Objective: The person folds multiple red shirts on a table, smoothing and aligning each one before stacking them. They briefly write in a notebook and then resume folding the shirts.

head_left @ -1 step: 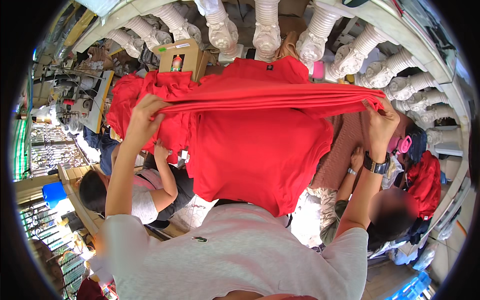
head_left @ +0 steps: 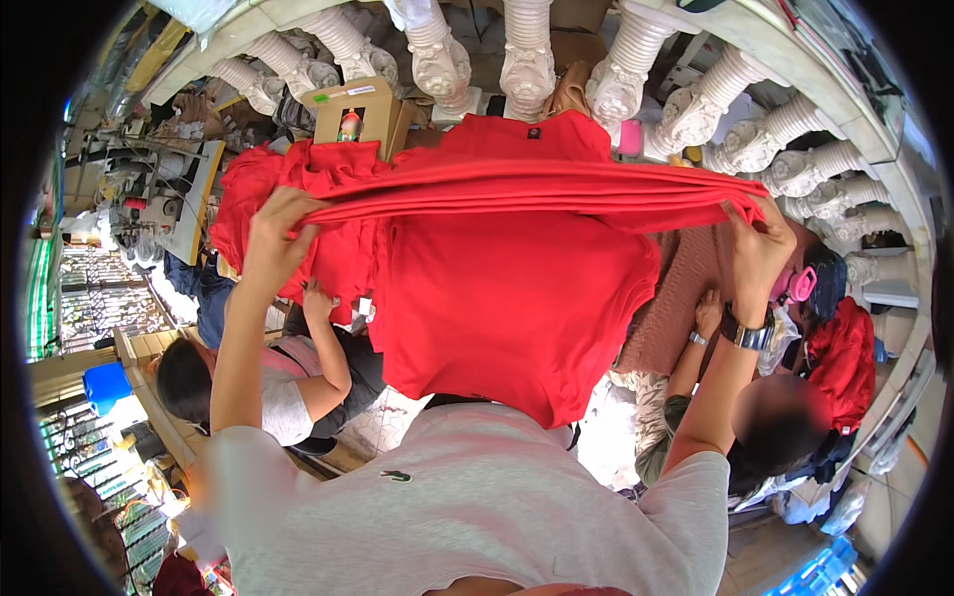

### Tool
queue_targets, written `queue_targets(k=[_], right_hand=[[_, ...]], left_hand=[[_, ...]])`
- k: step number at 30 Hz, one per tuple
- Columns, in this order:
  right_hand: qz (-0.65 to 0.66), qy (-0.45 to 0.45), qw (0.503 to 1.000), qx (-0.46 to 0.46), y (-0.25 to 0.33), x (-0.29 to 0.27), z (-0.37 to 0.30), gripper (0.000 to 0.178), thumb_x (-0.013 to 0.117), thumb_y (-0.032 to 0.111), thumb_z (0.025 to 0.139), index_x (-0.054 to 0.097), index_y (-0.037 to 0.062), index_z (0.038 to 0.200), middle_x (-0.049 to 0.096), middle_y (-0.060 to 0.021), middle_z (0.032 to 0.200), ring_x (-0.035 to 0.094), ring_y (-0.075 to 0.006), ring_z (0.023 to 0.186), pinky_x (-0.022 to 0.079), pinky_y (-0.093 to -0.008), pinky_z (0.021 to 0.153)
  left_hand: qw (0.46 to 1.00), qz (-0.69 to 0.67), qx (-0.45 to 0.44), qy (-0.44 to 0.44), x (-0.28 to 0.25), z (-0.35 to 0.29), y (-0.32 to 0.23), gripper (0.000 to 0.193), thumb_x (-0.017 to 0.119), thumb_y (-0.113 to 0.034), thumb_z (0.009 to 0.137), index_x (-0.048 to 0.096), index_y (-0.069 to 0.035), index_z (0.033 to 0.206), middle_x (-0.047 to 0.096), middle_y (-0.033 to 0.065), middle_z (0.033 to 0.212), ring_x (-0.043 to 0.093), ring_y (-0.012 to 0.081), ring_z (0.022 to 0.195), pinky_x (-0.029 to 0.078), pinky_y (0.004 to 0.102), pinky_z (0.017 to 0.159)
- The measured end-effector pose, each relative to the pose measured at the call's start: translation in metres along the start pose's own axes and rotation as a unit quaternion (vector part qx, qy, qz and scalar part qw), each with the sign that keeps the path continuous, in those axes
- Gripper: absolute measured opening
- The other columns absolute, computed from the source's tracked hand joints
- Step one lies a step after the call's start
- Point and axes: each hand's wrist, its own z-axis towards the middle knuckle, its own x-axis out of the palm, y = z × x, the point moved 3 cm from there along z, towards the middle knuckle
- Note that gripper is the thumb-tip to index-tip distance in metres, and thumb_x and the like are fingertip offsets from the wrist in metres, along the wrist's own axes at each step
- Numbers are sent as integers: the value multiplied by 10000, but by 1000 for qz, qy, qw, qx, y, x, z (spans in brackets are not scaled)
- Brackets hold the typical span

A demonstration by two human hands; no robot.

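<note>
A long strip of folded red fabric (head_left: 537,189), several layers thick, is stretched between my two hands. My left hand (head_left: 283,223) pinches its left end, and my right hand (head_left: 760,238) grips the right end between thumb and fingers. Beneath it a red T-shirt (head_left: 497,308) lies spread out flat, with a small dark label at its neck on the far side. The strip hides part of this shirt. Whether the strip is a separate garment I cannot tell.
Crumpled red garments (head_left: 248,204) lie at the left, near a cardboard box (head_left: 358,114). A brown textured cloth (head_left: 681,288) is at the right. Co-workers sit on both sides, one person's hand (head_left: 318,303) touching the red garments. White balusters (head_left: 527,70) line the far side.
The stretched strip bows up slightly more in the middle. My left hand has shifted a touch to the left, while my right hand is almost still.
</note>
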Motion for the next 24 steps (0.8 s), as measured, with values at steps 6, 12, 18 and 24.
queue_targets(k=[6, 12, 18, 24], right_hand=[[193, 208, 957, -64, 109, -26, -80, 195, 729, -20, 734, 661, -2, 915, 677, -95, 892, 638, -193, 792, 488, -285, 715], [262, 166, 943, -119, 119, -14, -57, 126, 676, 64, 793, 699, 20, 909, 661, -93, 866, 595, -181, 757, 448, -275, 630], [149, 136, 979, 14, 40, 37, -32, 201, 672, 2, 827, 679, -32, 1025, 696, -92, 1015, 654, -194, 925, 509, -321, 861], [25, 86, 996, 24, -162, 150, 62, 276, 648, 135, 926, 617, -11, 1159, 701, -122, 998, 639, -168, 876, 500, -312, 818]], left_hand=[[940, -12, -85, -329, -75, -80, 22, 302, 570, -28, 873, 516, -27, 1170, 569, 60, 1104, 550, 149, 1002, 433, 281, 913], [900, 44, -41, -431, -80, -68, 11, 253, 588, -25, 867, 459, -46, 1083, 498, 63, 1049, 506, 160, 955, 417, 271, 874], [934, -25, -75, -350, -38, 22, 24, 594, 471, 166, 773, 456, -26, 1335, 537, 111, 1178, 564, 216, 1106, 427, 323, 1001], [958, -204, -38, -196, 135, 120, 27, 516, 364, 199, 617, 621, -27, 1004, 654, 136, 956, 628, 283, 976, 464, 335, 907]])
